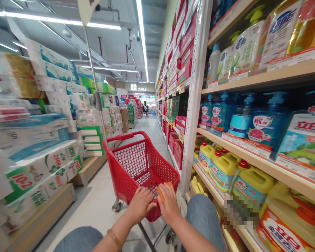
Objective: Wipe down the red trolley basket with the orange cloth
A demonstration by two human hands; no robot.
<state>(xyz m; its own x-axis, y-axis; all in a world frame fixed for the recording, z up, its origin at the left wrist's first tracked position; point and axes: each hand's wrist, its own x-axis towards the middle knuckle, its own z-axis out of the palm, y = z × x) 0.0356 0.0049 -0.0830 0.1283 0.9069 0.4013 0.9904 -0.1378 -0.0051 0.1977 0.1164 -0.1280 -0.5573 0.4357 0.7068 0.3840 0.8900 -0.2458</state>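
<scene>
Both of my hands rest at the near end of a red plastic shopping cart (140,164), low in the head view. My left hand (139,204) curls over the cart's near rim (153,187), with a thin bracelet on the wrist. My right hand (168,203) grips the same rim beside an orange item (160,193), which is partly hidden by my fingers. The cart's mesh basket shows nothing else inside. A thin metal pole (94,80) rises from the cart's left corner and carries a pale sign at its top.
Shelves of blue hand-soap bottles (267,127) and yellow detergent jugs (253,185) stand close on the right. Stacked paper-roll packs (44,164) line the left. A tiled aisle (149,133) runs ahead, with a person (145,107) at its far end. My jeans-covered knees show below.
</scene>
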